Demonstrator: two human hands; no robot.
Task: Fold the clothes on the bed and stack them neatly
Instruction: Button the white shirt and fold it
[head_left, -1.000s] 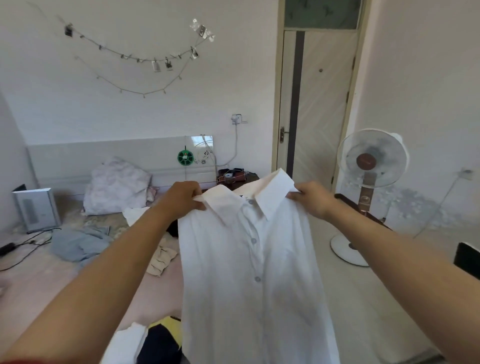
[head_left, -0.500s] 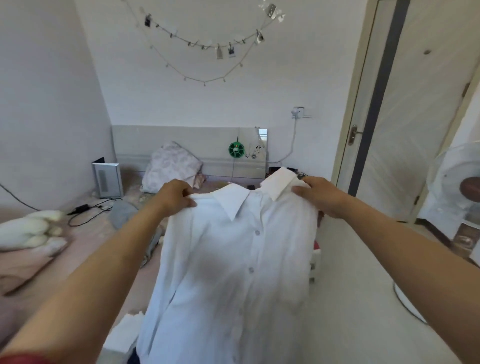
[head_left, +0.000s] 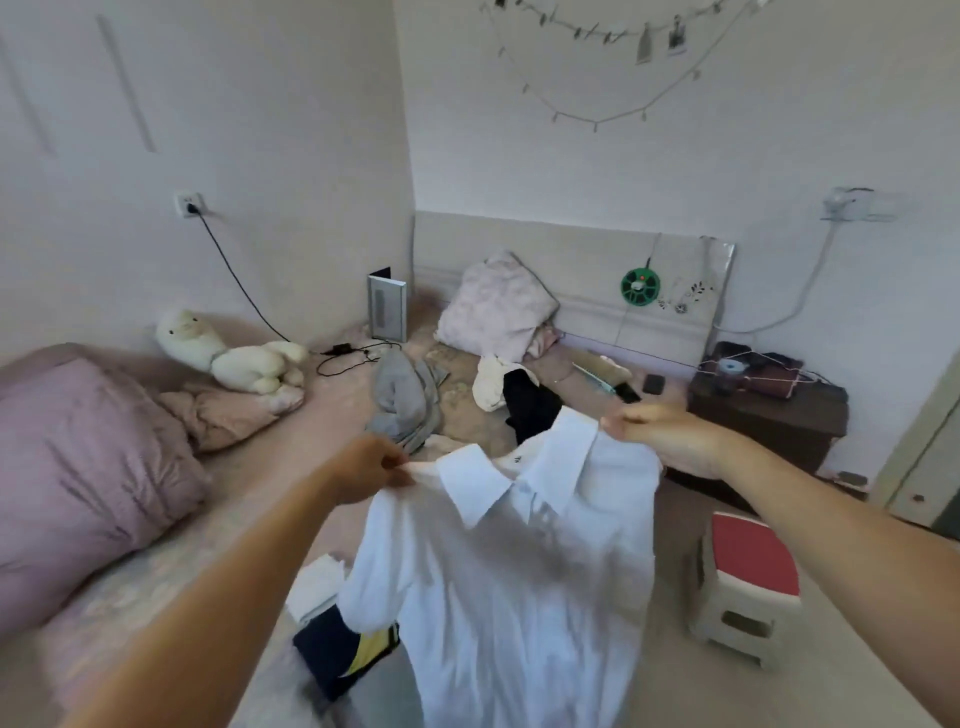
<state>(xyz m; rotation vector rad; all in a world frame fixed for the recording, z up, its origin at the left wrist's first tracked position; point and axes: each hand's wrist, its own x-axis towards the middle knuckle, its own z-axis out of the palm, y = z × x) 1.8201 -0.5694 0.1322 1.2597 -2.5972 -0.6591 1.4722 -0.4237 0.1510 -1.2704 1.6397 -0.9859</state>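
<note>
Holding a white shirt (head_left: 519, 561) up over the near part of the bed (head_left: 322, 415), the left hand (head_left: 371, 467) and right hand (head_left: 660, 431) each pinch one shoulder with curled fingers. Farther off on the bed lie a gray garment (head_left: 405, 400) and a plush toy (head_left: 228, 353).

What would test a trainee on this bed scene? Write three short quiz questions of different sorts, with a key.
1. True or false: both hands grip the white shirt at its shoulders.
2. Which garment lies nearest the plush toy: A) grey garment, B) black garment?
3. What colour is the stool top?

Key: 1. True: left hand and right hand each pinch a shoulder. 2. A. 3. Red.
</note>
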